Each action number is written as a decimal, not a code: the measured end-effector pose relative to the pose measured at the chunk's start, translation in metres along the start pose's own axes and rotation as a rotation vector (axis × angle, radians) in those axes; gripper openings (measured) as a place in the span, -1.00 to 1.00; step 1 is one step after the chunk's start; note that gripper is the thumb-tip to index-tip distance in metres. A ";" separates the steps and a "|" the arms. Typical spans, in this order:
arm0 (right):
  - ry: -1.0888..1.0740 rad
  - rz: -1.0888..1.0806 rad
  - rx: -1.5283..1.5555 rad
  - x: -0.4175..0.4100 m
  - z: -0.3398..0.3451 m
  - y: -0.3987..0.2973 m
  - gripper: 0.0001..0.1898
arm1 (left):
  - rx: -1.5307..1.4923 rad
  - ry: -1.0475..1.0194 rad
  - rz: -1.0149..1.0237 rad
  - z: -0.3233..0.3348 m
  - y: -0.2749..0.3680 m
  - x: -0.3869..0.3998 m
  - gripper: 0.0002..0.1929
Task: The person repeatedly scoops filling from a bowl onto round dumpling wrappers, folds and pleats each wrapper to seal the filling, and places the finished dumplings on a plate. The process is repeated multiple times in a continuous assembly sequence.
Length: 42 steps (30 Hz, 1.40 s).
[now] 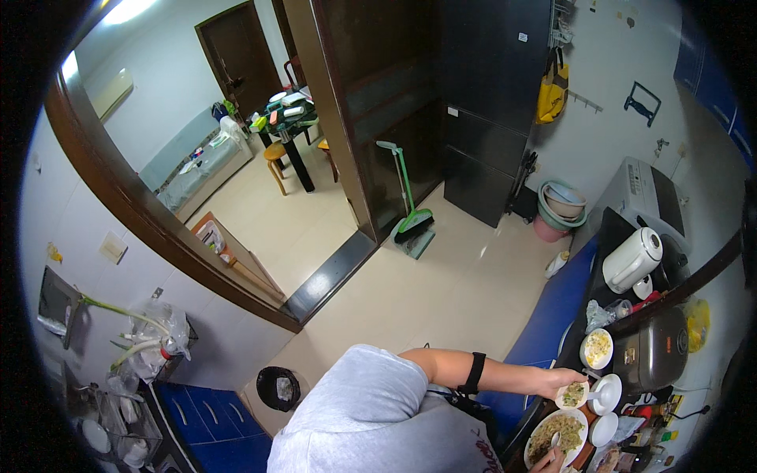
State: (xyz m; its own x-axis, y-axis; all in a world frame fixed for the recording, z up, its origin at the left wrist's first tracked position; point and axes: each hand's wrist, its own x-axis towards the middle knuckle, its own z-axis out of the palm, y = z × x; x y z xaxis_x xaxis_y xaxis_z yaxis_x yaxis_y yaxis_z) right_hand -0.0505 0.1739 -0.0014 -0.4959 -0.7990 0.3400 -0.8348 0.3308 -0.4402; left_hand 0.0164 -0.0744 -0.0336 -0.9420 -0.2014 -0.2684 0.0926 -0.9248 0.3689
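On my left hand (pixel 559 381) rests a pale round dumpling wrapper (pixel 582 403) with a small heap of greenish filling (pixel 572 392). My right hand (pixel 551 462), partly cut off by the lower edge, holds a white spoon (pixel 555 439) whose end is in the minced filling (pixel 547 434). That filling lies in a large white bowl (pixel 582 421) just below my left hand. Beside the wrapper stands a white bowl (pixel 615 387) with a white spoon in it. A smaller white dish (pixel 603 430) sits below that one.
Behind the dishes stand a rice cooker (pixel 650 355) and several bottles (pixel 656 437). A bowl of yellow-and-white food (pixel 596 349) and a white electric kettle (pixel 633 260) are farther up the counter. A broom (pixel 414 222) leans by the doorway; a black bin (pixel 269 390) is behind me.
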 end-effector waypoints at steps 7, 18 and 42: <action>-0.047 0.123 0.015 -0.006 0.010 0.021 -0.65 | 0.015 -0.108 -0.018 0.002 0.007 -0.002 -0.76; 0.295 0.169 0.541 -0.023 -0.056 -0.035 -0.81 | 0.076 0.032 -0.150 0.054 -0.027 -0.012 -0.54; 0.142 0.243 0.228 -0.038 -0.048 -0.015 -0.87 | 0.156 0.214 -0.202 0.073 -0.065 0.056 -0.62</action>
State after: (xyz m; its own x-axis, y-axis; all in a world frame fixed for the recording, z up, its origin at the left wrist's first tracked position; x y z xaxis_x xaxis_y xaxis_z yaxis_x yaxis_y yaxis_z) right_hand -0.0302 0.2235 0.0318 -0.7154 -0.6273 0.3078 -0.6213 0.3695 -0.6910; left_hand -0.0658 -0.0023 -0.0072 -0.8457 -0.0972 -0.5247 -0.1555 -0.8957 0.4166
